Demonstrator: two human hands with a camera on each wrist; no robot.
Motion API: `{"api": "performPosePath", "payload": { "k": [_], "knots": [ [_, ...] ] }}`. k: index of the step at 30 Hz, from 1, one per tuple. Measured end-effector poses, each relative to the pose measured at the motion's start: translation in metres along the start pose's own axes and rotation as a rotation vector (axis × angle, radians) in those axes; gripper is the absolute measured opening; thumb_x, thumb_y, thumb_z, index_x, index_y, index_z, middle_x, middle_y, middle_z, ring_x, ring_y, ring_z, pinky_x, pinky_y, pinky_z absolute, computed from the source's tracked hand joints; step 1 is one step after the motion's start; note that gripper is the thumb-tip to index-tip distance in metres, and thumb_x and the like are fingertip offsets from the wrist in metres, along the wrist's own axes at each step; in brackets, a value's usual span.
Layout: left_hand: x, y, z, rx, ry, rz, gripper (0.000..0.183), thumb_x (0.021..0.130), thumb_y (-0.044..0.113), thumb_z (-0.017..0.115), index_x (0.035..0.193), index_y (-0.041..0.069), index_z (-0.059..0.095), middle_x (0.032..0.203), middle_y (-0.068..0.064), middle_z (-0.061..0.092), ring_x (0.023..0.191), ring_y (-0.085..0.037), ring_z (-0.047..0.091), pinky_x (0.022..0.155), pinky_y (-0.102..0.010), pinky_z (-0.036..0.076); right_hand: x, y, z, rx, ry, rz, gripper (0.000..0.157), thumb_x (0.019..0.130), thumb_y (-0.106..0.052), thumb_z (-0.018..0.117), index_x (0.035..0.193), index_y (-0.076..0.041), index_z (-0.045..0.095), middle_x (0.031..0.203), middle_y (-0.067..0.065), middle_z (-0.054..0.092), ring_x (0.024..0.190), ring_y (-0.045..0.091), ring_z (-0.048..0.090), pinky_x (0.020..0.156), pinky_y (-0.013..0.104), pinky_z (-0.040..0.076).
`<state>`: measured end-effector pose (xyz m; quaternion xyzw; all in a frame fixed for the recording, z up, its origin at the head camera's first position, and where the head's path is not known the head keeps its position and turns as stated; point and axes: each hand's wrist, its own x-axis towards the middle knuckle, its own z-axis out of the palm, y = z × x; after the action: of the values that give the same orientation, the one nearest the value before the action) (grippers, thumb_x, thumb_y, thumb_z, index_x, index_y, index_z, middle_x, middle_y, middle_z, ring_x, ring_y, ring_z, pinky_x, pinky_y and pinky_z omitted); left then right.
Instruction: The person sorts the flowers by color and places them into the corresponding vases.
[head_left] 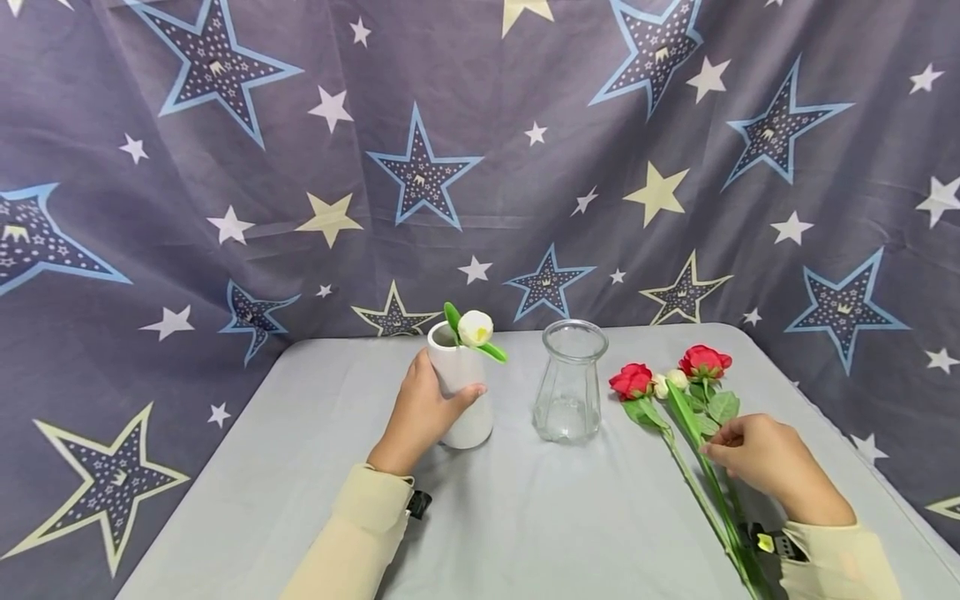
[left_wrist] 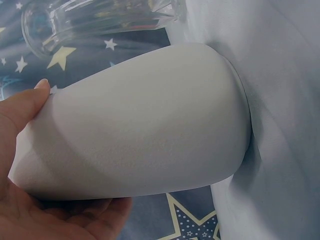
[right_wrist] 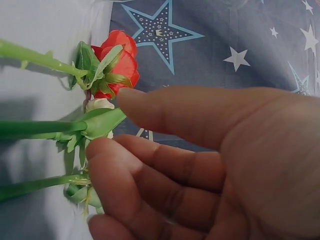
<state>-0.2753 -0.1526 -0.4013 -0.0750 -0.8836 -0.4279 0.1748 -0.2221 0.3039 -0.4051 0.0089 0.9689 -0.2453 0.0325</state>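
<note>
My left hand [head_left: 426,408] grips a white vase [head_left: 467,425] around its upper side, thumb across the front. A white tulip [head_left: 476,328] with green leaves pokes out of the vase's mouth. In the left wrist view the vase [left_wrist: 150,120] fills the middle, its base at the cloth. My right hand [head_left: 761,458] is over the stems of the flowers lying on the right, its fingers loosely bent. In the right wrist view, a gap shows between thumb and fingertips, with nothing held. Beyond them are a red rose [right_wrist: 117,62] and a green tulip leaf [right_wrist: 102,122].
A ribbed clear glass vase [head_left: 568,400] stands between the white vase and the flowers. Two red roses, one of them the left rose [head_left: 632,381], and white tulips [head_left: 675,380] lie on the grey-covered table [head_left: 585,517]. Behind hangs a starry curtain [head_left: 480,125].
</note>
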Motion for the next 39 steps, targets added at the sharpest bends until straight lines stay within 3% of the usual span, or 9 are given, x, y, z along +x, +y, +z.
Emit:
{"api": "performPosePath", "payload": {
  "k": [22,39],
  "knots": [
    [0.0014,-0.0018,0.0011,0.001,-0.010,-0.009,0.098,0.081,0.051,0.085,0.150,0.000,0.036,0.134,-0.018,0.053,0.118,-0.035,0.058,0.102,-0.052,0.048,0.0012,0.0005,0.0020,0.004,-0.036,0.018,0.025,0.093,-0.036,0.076,0.089,-0.011,0.076,0.073,0.000,0.069,0.067,0.016,0.064,0.061,0.036,0.048],
    [0.0007,-0.0011,0.0002,0.016,-0.015,-0.006,0.099,0.082,0.052,0.084,0.150,-0.001,0.035,0.134,-0.019,0.052,0.119,-0.035,0.057,0.103,-0.052,0.048,-0.0013,0.0030,0.0069,0.000,-0.060,0.007,0.026,0.088,-0.031,0.079,0.073,-0.013,0.070,0.063,-0.001,0.064,0.062,0.019,0.056,0.054,0.034,0.039]
  ]
}}
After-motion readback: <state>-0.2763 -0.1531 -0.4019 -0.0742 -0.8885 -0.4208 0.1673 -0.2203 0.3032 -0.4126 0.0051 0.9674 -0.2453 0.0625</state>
